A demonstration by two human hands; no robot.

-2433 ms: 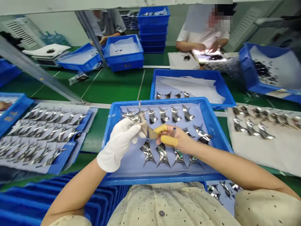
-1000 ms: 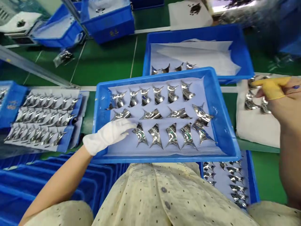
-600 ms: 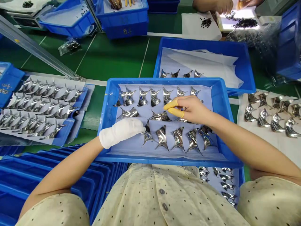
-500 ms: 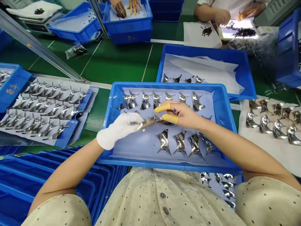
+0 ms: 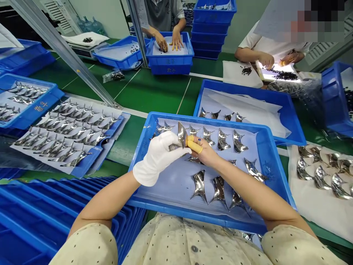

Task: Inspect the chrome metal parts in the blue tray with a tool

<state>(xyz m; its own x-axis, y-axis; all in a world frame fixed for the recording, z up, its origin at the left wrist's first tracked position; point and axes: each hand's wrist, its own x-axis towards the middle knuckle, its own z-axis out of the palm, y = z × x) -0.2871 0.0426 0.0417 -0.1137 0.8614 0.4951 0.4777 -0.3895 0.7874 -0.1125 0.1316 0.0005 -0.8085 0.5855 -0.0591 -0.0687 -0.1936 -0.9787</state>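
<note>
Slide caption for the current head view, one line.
White-gloved left hand and right hand with yellow-covered fingers meet at a shiny metal part above a blue tray of similar parts.

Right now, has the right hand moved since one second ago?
Yes, the right hand moved left, from over the white cloth at right to above the middle blue tray.

White-gloved L hand [image 5: 160, 156] gripping shiny metal pc [image 5: 181, 135], R hand [image 5: 205, 151] w/ yellow finger cots touching it, blue tray [image 5: 145, 133] w/ similar pcs [image 5: 199, 184] under both, white cloth [image 5: 311, 202] w/ more pcs right of R hand, two co-workers [image 5: 164, 16] beyond.
</note>
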